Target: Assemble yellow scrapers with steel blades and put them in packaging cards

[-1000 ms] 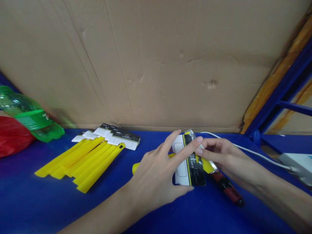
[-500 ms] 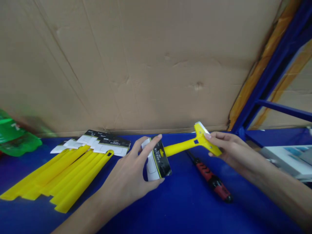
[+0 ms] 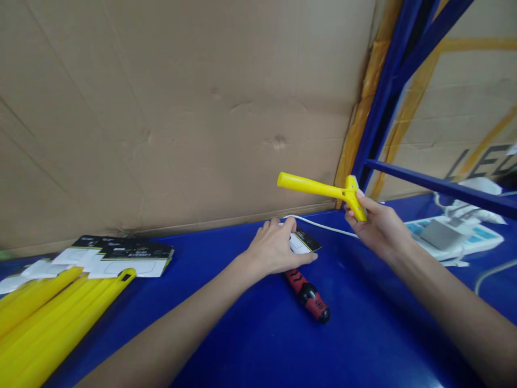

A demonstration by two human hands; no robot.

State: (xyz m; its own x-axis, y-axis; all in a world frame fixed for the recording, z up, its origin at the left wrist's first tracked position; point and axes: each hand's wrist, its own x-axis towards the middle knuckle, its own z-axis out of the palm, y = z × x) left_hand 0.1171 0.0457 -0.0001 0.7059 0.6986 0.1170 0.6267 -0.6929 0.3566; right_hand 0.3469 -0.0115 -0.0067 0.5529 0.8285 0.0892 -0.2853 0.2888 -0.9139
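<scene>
My right hand (image 3: 375, 221) grips a yellow scraper (image 3: 315, 187) by its wide head, lifted above the table with its handle pointing left. My left hand (image 3: 274, 248) is low over the blue table, thumb and fingers around a black-and-white printed card sleeve (image 3: 301, 242). Whether the sleeve touches the table is hidden. Just under that hand lies a red and black screwdriver (image 3: 309, 296), its shaft covered by the hand. At the left, several yellow scrapers (image 3: 60, 318) lie fanned out, their heads in the same kind of card sleeves (image 3: 129, 261).
The blue tabletop (image 3: 250, 339) runs to a cardboard wall (image 3: 194, 108) behind. A blue metal frame (image 3: 375, 113) stands at the back right. Beyond my right hand are a white power strip (image 3: 480, 242) with a grey plug-in adapter (image 3: 442, 235) and a white cable (image 3: 323, 224).
The card sleeve has come off the scraper's handle and moved down and away with my left hand. My right hand has raised the scraper. The view has turned right.
</scene>
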